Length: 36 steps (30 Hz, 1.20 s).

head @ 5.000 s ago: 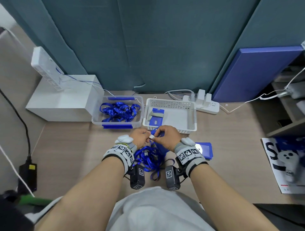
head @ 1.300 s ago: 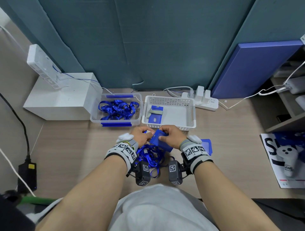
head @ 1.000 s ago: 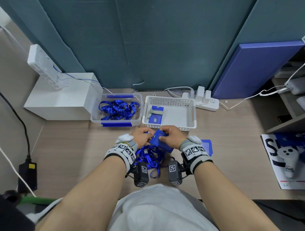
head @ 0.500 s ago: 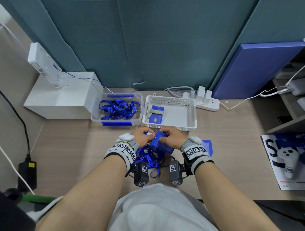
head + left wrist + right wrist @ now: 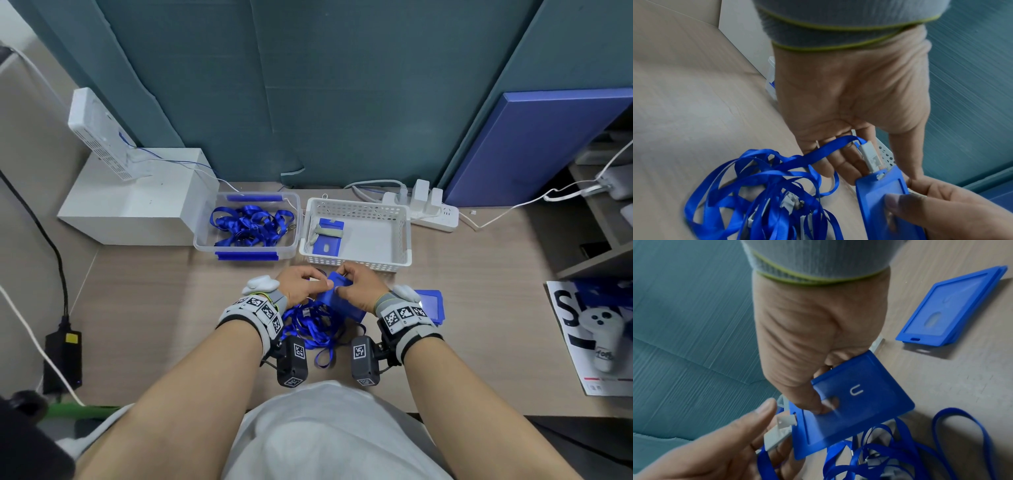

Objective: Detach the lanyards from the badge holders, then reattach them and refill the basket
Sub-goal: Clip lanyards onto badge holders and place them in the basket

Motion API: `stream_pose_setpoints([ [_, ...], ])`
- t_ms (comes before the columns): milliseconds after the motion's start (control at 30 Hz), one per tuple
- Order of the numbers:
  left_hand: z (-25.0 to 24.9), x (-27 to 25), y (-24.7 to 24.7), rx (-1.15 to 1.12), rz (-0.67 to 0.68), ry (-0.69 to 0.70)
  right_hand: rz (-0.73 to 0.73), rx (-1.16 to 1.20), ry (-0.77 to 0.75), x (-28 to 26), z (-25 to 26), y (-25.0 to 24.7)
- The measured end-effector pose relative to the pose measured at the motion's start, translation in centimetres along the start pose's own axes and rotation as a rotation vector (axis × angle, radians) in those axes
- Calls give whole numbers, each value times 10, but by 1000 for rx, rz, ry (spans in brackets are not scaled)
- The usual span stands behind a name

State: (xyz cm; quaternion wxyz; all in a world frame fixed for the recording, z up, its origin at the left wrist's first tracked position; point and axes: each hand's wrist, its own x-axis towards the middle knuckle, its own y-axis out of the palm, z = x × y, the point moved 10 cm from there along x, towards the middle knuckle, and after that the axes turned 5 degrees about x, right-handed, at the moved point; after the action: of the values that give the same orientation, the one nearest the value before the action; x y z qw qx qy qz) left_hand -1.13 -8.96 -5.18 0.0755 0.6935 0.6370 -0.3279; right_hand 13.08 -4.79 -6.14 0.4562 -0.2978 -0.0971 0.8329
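My right hand (image 5: 342,286) grips a blue badge holder (image 5: 337,299) just in front of the white basket (image 5: 406,240), thumb pressed on its face (image 5: 855,410). My left hand (image 5: 322,282) pinches the white clip (image 5: 871,155) of a blue lanyard (image 5: 834,146). The clip's clear strap (image 5: 786,420) sits at the slot in the holder's top edge. Below the hands a tangle of blue lanyards (image 5: 311,325) lies on the desk. One badge holder with a grey strap (image 5: 327,236) lies in the basket.
A clear bin (image 5: 205,240) of blue lanyards stands left of the basket, beside a white box (image 5: 137,205). A stack of blue badge holders (image 5: 430,305) lies by my right wrist. A power strip (image 5: 431,212) sits behind the basket, a magazine (image 5: 589,342) at right.
Five seconds ago both hands worked a white clip alone. The right hand now holds a blue badge holder against that clip. Over the last second the hands barely shift.
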Motion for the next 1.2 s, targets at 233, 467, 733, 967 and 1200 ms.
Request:
stream_pose_setpoints([
  [233, 1, -1, -8, 20, -59, 73, -1, -50, 5, -1, 2, 1],
  [467, 0, -1, -12, 162, -100, 102, 33, -84, 16, -3, 2, 5],
  [733, -6, 8, -18, 173, -116, 121, 60, -40, 68, -4, 1, 1],
  [967, -22, 6, -14, 29, -90, 198, 7, 205, 112, -7, 8, -22],
  [1200, -38, 5, -19, -89, -45, 196, 9, 283, 12, -16, 40, -40],
])
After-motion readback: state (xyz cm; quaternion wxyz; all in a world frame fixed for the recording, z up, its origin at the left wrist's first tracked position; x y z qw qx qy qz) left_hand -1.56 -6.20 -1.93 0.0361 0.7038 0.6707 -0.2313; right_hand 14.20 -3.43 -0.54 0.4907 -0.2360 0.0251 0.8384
